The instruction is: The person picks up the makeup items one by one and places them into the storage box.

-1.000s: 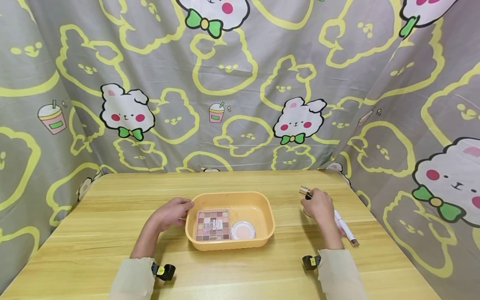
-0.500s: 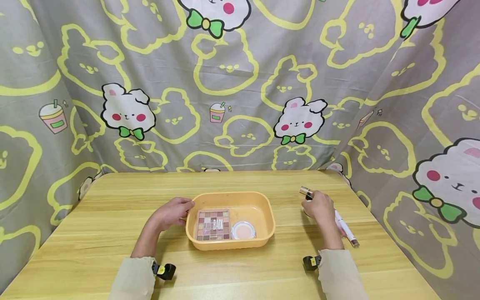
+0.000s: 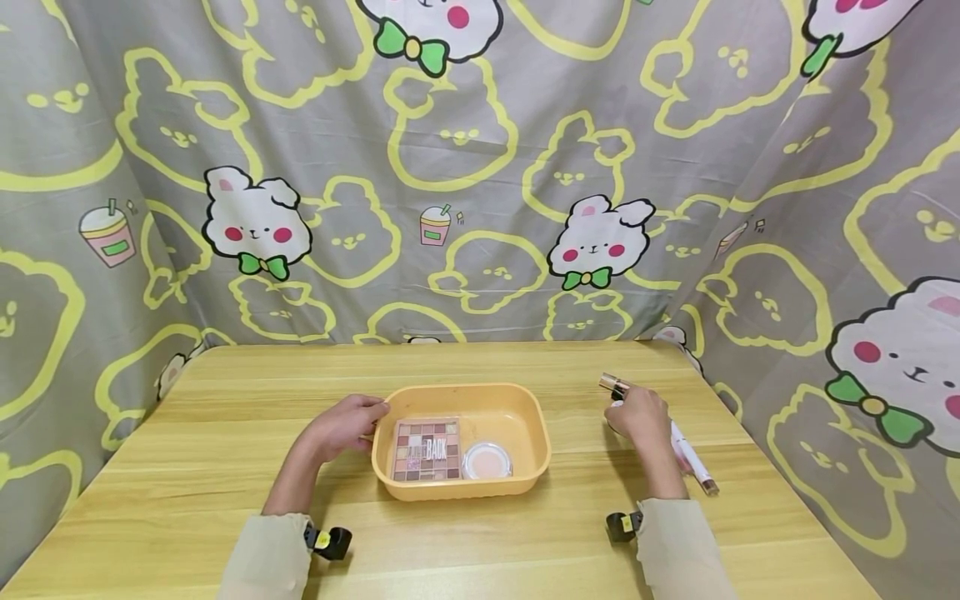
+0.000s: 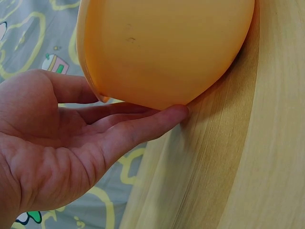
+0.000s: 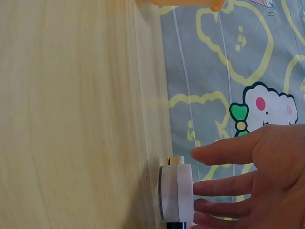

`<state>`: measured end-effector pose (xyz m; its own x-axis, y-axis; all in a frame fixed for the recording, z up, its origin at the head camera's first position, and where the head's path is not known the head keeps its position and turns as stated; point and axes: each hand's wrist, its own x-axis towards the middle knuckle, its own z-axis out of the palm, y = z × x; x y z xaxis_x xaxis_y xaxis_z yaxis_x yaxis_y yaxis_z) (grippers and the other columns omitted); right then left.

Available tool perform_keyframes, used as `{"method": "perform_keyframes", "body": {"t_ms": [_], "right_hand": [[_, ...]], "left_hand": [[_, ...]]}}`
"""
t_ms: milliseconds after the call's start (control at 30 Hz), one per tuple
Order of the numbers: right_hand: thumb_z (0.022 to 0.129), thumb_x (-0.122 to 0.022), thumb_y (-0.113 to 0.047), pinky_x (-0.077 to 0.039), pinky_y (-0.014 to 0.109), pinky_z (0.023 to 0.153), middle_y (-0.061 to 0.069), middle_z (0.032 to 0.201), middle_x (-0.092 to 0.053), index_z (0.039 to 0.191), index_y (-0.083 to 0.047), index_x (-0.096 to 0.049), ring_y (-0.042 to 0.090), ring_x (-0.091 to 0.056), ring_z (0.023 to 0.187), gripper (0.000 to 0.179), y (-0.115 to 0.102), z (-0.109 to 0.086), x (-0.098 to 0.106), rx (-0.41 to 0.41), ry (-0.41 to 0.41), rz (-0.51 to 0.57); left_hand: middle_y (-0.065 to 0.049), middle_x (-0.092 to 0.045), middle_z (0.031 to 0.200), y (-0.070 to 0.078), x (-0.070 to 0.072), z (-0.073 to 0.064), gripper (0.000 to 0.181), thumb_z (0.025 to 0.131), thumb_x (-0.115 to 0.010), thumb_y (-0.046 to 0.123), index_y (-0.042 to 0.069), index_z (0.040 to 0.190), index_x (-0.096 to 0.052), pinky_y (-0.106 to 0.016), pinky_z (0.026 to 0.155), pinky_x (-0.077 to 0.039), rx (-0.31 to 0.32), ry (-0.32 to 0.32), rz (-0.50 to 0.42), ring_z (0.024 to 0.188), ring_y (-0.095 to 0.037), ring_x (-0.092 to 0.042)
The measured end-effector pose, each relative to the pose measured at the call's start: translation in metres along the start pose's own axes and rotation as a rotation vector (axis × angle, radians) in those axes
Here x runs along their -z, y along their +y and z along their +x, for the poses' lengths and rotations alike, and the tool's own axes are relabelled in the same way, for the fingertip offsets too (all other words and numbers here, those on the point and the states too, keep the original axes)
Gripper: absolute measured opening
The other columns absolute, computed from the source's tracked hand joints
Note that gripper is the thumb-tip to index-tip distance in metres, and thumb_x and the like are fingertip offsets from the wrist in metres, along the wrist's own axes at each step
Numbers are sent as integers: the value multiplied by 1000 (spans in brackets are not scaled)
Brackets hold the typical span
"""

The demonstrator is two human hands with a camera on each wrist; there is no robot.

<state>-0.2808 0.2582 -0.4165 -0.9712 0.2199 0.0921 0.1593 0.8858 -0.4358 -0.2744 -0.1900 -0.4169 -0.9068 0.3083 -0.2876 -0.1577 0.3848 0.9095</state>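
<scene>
In the head view, my left hand (image 3: 348, 427) is at the left side of a yellow plastic basket (image 3: 525, 421). The left wrist view shows straight fingers along its outer wall, the thumb at the rim. An eyeshadow palette (image 3: 426, 450) and a round clear-edged compact (image 3: 487, 461) lie inside. My right hand (image 3: 641, 414) is low over the table on the right. From the right wrist camera, its fingers are extended, their tips right at a round white case (image 5: 178, 193) lying on the table. Just beyond the hand is a small tube with a gold cap (image 3: 611, 382).
Beside my right wrist a white pen-like stick (image 3: 692, 457) with a brown tip lies on the wooden table (image 3: 457, 550), and something pinkish shows next to it. A grey curtain (image 3: 480, 200) with cartoon bunnies closes off the back and both sides.
My right hand's fingers have shifted very slightly. My left hand, the basket and its contents stay in place.
</scene>
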Motion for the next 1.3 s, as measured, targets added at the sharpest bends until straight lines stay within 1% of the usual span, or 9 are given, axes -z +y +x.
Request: {"method": "perform_keyframes", "body": {"t_ms": [133,233,367,500,633,833,1067,1200,1300], "right_hand": [[74,-58,-9,-39,38,53,18,74,-55,62,-9,-47,34,-50,71,16,1,0,0,0,-6,-12],[73,-55,-7,-35,35,50,15,70,-52,59,-12,-42,32,-48,68,20,2,-1,0,-2,-9,-11],[73,-54,-5,-33,34,51,14,68,-49,58,-13,-40,31,-46,67,21,2,-1,0,18,-6,-5],[73,-52,-4,-36,36,54,15,69,-52,58,-12,-40,34,-48,70,21,1,0,0,38,-3,-10],[73,-51,-4,-37,37,58,17,72,-53,58,-12,-40,34,-48,72,21,1,-1,1,37,-20,-19],[74,-51,-4,-35,35,57,19,78,-54,63,-11,-42,37,-46,78,16,1,-1,2,0,-70,-6],[73,-52,-4,-35,36,57,18,77,-54,68,-9,-44,35,-47,75,10,1,-1,2,-1,-72,8],[73,-52,-4,-37,37,59,18,80,-56,73,-5,-49,36,-49,76,3,1,-1,2,3,-73,11],[74,-52,-4,-40,38,61,19,84,-58,81,-2,-54,36,-50,76,8,2,-2,2,-1,-77,17]], "left_hand": [[-33,-55,137,0,0,0,53,111,-35,21,-18,147,-35,-46,91,-59,-6,-8,4,125,-41,-60],[-34,-55,137,0,1,-1,53,111,-34,21,-19,146,-35,-47,91,-59,-19,-23,10,125,-42,-59],[-34,-55,136,0,1,-1,53,111,-34,21,-19,146,-36,-47,91,-60,-25,-24,15,125,-42,-60],[-34,-55,137,-1,1,-1,53,111,-34,20,-19,146,-35,-46,90,-60,-26,-22,17,125,-42,-59],[-34,-55,138,0,1,-1,53,111,-34,21,-19,146,-35,-46,91,-60,-24,-18,12,126,-41,-59],[-33,-55,138,-1,0,0,52,111,-35,20,-18,147,-36,-45,90,-60,-14,-12,9,125,-40,-60],[-35,-54,138,0,1,-1,53,111,-34,20,-19,146,-35,-46,90,-60,-26,-26,14,126,-42,-59],[-35,-54,138,0,1,-1,53,111,-33,21,-19,146,-35,-46,90,-60,-27,-28,16,125,-42,-59],[-34,-54,137,0,1,-1,53,111,-33,21,-19,146,-35,-46,90,-60,-28,-28,17,125,-42,-59]]}}
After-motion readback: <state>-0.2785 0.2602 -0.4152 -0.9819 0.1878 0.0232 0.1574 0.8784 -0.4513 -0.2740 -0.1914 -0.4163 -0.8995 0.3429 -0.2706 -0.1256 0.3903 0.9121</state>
